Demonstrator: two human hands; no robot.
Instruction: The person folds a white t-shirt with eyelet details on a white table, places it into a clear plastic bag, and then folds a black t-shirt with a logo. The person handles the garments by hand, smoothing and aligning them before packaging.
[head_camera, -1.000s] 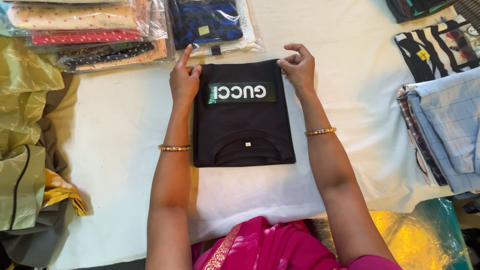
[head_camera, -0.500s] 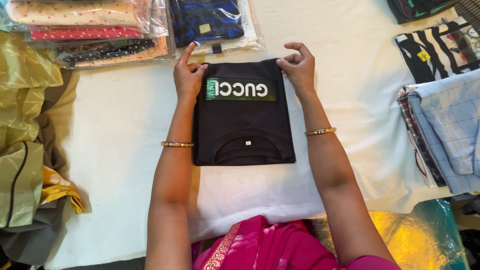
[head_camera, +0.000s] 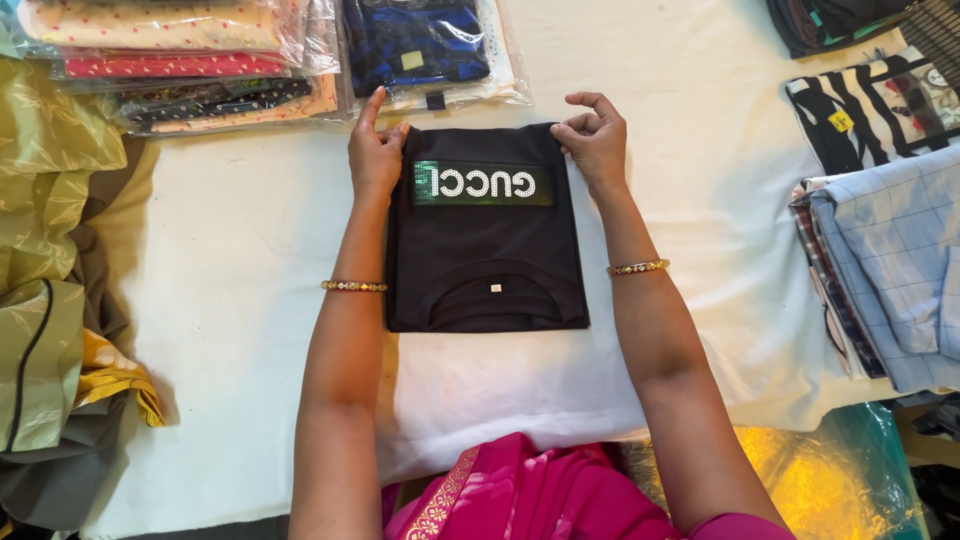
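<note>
A folded black t-shirt (head_camera: 485, 255) with a sequin strip across its far end lies flat on the white sheet (head_camera: 250, 290), neckline toward me. My left hand (head_camera: 375, 152) pinches its far left corner, index finger pointing up. At the far right corner my right hand (head_camera: 595, 140) grips the fabric with curled fingers. Both wrists carry thin gold bangles.
Plastic-wrapped folded fabrics (head_camera: 170, 60) and a blue packed garment (head_camera: 420, 45) lie at the back. Green-gold cloth (head_camera: 45, 250) is heaped at the left. Folded checked shirts (head_camera: 890, 270) and a striped garment (head_camera: 870, 110) sit at the right. Pink clothing (head_camera: 520, 495) covers my lap.
Both hands have stayed at the shirt's far corners; the left hand has closed a little more onto the corner. The shirt has hardly moved.
</note>
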